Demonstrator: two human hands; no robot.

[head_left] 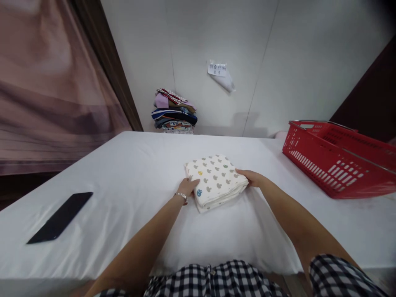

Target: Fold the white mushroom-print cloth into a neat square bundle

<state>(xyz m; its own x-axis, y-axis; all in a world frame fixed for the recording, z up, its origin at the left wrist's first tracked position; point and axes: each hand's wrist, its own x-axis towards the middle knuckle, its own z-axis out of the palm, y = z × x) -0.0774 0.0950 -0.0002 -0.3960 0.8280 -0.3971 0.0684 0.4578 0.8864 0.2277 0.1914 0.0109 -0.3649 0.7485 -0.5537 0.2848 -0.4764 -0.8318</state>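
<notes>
A folded cream cloth (215,179) with small grey, yellow and blue prints lies on the white bed sheet (130,173) in front of me. My left hand (187,186), a bracelet on its wrist, grips the cloth's left edge with the thumb on top. My right hand (252,177) holds the cloth's right edge, fingers tucked against it. Both hands are closed on the folded cloth.
A red plastic basket (328,165) stands at the right on the bed. A black phone (60,217) lies at the left. A stack of folded clothes (175,112) sits against the far wall, below a paper note (217,69). A curtain hangs at the left.
</notes>
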